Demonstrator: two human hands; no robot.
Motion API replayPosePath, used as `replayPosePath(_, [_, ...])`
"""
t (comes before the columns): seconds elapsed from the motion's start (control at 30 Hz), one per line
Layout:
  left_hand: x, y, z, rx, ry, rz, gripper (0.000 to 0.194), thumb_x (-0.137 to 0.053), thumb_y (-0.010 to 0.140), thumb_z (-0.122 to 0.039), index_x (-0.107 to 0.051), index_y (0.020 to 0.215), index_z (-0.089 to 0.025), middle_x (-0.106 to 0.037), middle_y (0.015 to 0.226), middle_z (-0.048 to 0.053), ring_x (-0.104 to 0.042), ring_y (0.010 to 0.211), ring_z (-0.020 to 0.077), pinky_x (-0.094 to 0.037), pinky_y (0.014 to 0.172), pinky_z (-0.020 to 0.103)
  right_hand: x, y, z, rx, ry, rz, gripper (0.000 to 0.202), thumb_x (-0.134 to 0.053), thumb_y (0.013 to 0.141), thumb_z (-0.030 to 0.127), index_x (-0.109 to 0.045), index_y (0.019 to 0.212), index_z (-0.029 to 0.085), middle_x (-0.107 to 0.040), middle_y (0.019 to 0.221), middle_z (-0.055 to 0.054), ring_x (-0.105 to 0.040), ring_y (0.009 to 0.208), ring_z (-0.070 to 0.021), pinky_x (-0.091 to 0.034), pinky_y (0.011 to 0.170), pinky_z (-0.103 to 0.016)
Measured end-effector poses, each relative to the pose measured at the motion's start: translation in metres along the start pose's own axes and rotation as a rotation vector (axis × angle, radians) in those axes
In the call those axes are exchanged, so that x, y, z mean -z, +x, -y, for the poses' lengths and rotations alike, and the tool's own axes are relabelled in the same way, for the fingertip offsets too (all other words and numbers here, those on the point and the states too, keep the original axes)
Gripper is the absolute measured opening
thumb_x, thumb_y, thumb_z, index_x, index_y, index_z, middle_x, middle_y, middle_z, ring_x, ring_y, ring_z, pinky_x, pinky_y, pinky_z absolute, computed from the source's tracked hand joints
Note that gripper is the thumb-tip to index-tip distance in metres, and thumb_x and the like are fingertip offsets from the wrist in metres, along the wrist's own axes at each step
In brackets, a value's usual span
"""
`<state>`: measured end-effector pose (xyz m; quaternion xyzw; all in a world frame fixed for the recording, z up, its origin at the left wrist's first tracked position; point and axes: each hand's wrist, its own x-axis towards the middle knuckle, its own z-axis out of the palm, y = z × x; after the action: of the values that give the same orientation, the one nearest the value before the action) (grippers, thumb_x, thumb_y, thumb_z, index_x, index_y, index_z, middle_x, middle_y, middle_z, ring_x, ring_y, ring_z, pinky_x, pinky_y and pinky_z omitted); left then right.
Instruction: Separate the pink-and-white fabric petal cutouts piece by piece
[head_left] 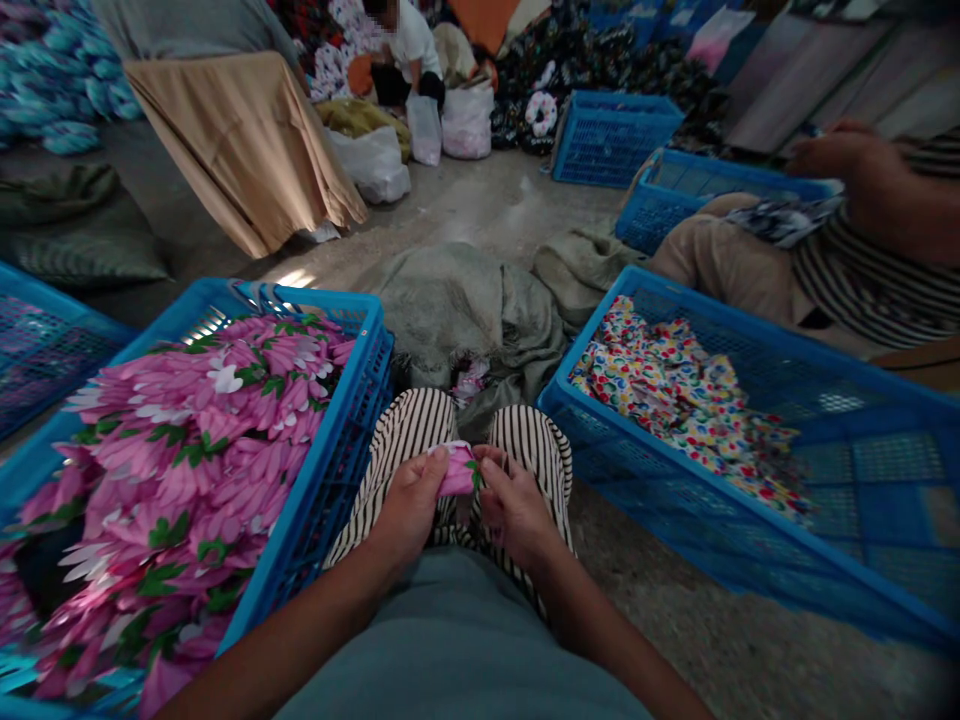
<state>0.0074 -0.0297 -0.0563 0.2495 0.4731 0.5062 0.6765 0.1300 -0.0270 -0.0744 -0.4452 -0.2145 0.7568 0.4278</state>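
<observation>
Between both hands, over my lap, is a small pink fabric flower [454, 472] with a green leafy end. My left hand [409, 508] pinches its pink side between thumb and fingers. At the green end, the fingertips of my right hand [519, 508] are closed on it. Close by on the left, a blue plastic crate [377, 318] is heaped with similar pink fabric flowers [202, 440], which have green leaves and some white petals. On the right, another blue crate [720, 505] contains colourful printed fabric pieces [667, 385].
Crumpled grey-green sacking [465, 300] lies on the floor ahead of my knees. At right sits a person in a striped top [885, 265]; another person [412, 55] is at the back. More blue crates [615, 138], plastic bags [466, 122] and a tan cloth-covered stand [240, 150] are around.
</observation>
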Motion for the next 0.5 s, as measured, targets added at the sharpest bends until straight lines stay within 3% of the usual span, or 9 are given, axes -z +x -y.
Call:
replayPosePath(0.17, [0.000, -0.001, -0.001, 0.123, -0.204, 0.098, 0.017, -0.060, 0.074, -0.028, -0.065, 0.077, -0.013, -0.067, 0.068, 0.003, -0.059, 0.058, 0.0109, -0.046, 0.061, 0.021, 0.004, 0.003, -0.003, -0.100, 0.105, 0.060, 0.031, -0.070, 0.063, 0.035, -0.051, 0.079, 0.016, -0.042, 0.043, 0.011, -0.026, 0.031, -0.0009, -0.018, 0.031, -0.013])
replayPosePath(0.27, [0.001, 0.000, 0.002, 0.236, -0.263, 0.199, 0.018, -0.059, 0.075, -0.021, -0.065, 0.090, -0.013, -0.069, 0.079, 0.006, -0.063, 0.071, 0.0150, -0.048, 0.073, 0.027, 0.008, 0.005, -0.002, -0.071, 0.244, 0.029, 0.033, -0.073, 0.058, 0.035, -0.048, 0.068, 0.017, -0.040, 0.037, 0.012, -0.023, 0.028, -0.0008, -0.016, 0.030, -0.014])
replayPosePath(0.37, [0.003, 0.005, 0.010, 0.401, -0.349, 0.223, 0.022, -0.052, 0.079, -0.026, -0.066, 0.092, -0.014, -0.069, 0.087, 0.007, -0.062, 0.086, 0.0197, -0.044, 0.085, 0.034, 0.011, 0.004, 0.000, -0.151, 0.371, 0.142, 0.039, -0.071, 0.057, 0.044, -0.042, 0.057, 0.018, -0.034, 0.032, 0.012, -0.017, 0.027, -0.0005, -0.015, 0.031, -0.015])
replayPosePath(0.47, [0.005, 0.014, 0.020, 0.475, -0.379, 0.228, 0.025, -0.053, 0.078, -0.033, -0.067, 0.089, -0.015, -0.069, 0.090, 0.008, -0.059, 0.095, 0.0239, -0.040, 0.091, 0.039, 0.015, 0.006, 0.001, -0.158, 0.283, 0.174, 0.043, -0.065, 0.059, 0.052, -0.039, 0.051, 0.018, -0.034, 0.033, 0.011, -0.019, 0.026, -0.0016, -0.014, 0.030, -0.016])
replayPosePath(0.5, [0.005, 0.017, 0.023, 0.514, -0.362, 0.224, 0.025, -0.054, 0.077, -0.034, -0.067, 0.089, -0.016, -0.068, 0.092, 0.008, -0.058, 0.098, 0.0249, -0.039, 0.092, 0.040, 0.017, 0.009, 0.001, -0.101, 0.217, 0.125, 0.042, -0.065, 0.059, 0.051, -0.041, 0.052, 0.018, -0.036, 0.035, 0.011, -0.022, 0.027, -0.0023, -0.016, 0.030, -0.017])
